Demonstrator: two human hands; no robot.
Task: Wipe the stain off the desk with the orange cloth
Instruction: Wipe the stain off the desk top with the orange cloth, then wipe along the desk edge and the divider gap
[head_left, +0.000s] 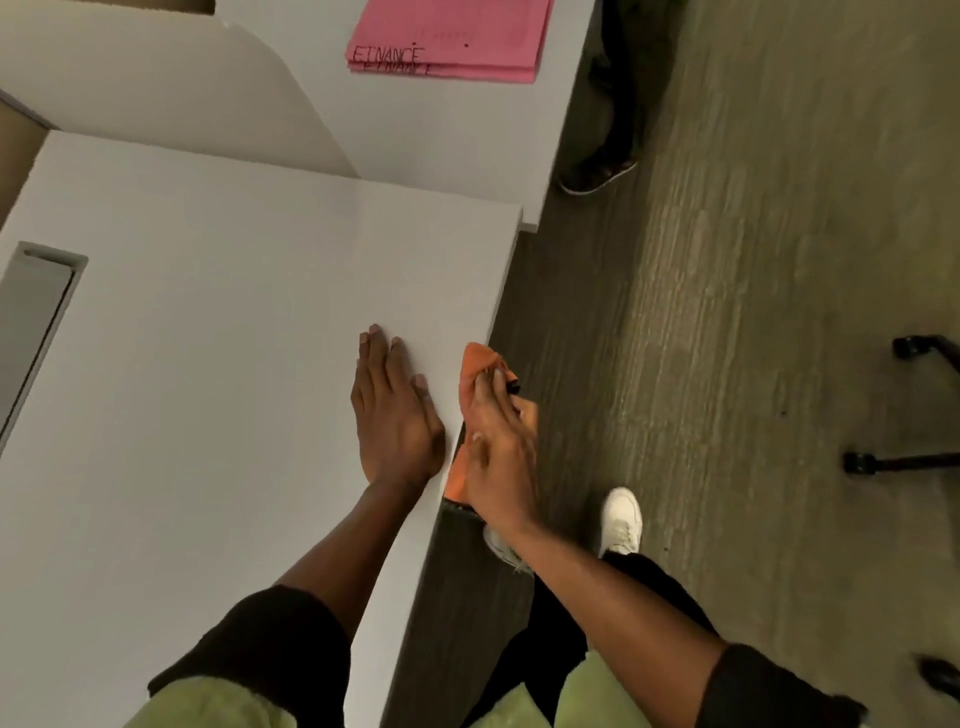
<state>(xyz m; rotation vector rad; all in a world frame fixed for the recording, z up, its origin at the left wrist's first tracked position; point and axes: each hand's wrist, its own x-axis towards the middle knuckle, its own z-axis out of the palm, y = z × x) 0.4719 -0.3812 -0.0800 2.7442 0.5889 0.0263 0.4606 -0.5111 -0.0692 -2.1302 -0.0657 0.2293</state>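
You stand on grey-green carpet (753, 260) beside a plain white desk (208, 338). Your left hand (395, 415) lies flat on the desk near its edge, fingers straight and close together. Your right hand (498, 441) is clamped on the crumpled orange cloth (478, 364) right at the desk's edge, and a stack of pink paper folders (447, 36) lies far off.

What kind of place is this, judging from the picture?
Probably an office. The white desk has a cable slot, pink folders marked FINANCE lie on the next desk, and chair casters stand on grey carpet.
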